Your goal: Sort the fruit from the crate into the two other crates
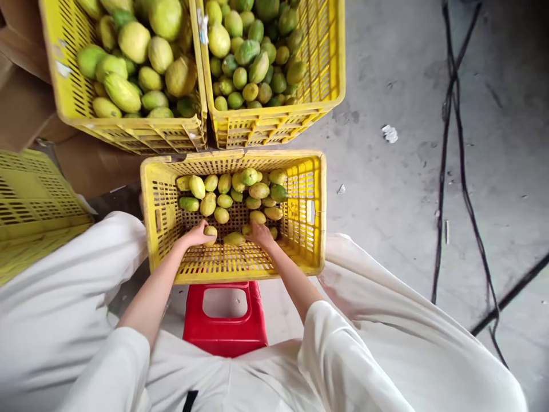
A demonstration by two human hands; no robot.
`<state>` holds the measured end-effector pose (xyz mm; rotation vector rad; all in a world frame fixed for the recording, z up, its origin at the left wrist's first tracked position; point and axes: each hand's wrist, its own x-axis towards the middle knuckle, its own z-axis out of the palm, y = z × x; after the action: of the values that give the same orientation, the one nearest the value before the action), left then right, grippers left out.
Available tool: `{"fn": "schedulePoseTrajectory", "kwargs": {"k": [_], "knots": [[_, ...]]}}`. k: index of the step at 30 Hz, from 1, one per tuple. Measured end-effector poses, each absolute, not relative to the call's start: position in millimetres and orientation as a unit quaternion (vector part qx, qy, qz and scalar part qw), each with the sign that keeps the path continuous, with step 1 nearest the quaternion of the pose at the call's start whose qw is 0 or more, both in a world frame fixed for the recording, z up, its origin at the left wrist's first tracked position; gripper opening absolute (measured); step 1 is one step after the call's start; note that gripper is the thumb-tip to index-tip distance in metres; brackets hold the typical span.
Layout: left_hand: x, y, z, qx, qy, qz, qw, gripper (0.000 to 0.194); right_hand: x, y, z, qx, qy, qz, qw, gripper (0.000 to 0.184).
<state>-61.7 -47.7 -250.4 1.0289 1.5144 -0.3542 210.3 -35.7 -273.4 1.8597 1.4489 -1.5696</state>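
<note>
My left hand [197, 235] is closed around a yellow lemon-like fruit [210, 232] near the front left of the yellow plastic crate [319, 212]. Inside the same crate, my right hand [259, 234] reaches down with its fingers curled. A yellow fruit [246, 229] shows at its left edge, and its fingertips are partly hidden. Between the hands lies a longer yellow-green fruit [234, 239]. Several more yellow and green fruits [224, 201] cover the back of the crate's slotted bottom.
Two larger-filled yellow crates, the left one [68, 68] and the right one [337, 57], stand behind. A yellow crate [38, 194] and cardboard [26, 103] are at left. A red stool [225, 337] is below; black cables [457, 126] cross the floor at right.
</note>
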Motion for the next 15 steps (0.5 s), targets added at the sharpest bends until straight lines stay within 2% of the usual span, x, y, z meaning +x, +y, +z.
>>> {"fn": "schedulePoseTrajectory", "kwargs": {"k": [5, 10, 15], "knots": [[-76.4, -7.4, -181.8, 0.384, 0.666, 0.021, 0.638, 0.047, 217.8, -26.5, -224.2, 0.589, 0.399, -0.702, 0.014, 0.025], [-79.5, 14.4, -91.5, 0.372, 0.647, 0.183, 0.64, 0.053, 208.4, -16.7, -148.7, 0.464, 0.349, -0.805, -0.124, 0.044], [-73.5, -1.2, -1.8, 0.248, 0.58, 0.351, 0.692, 0.039, 211.5, -7.9, -66.5, 0.271, 0.251, -0.908, -0.199, 0.052]]}}
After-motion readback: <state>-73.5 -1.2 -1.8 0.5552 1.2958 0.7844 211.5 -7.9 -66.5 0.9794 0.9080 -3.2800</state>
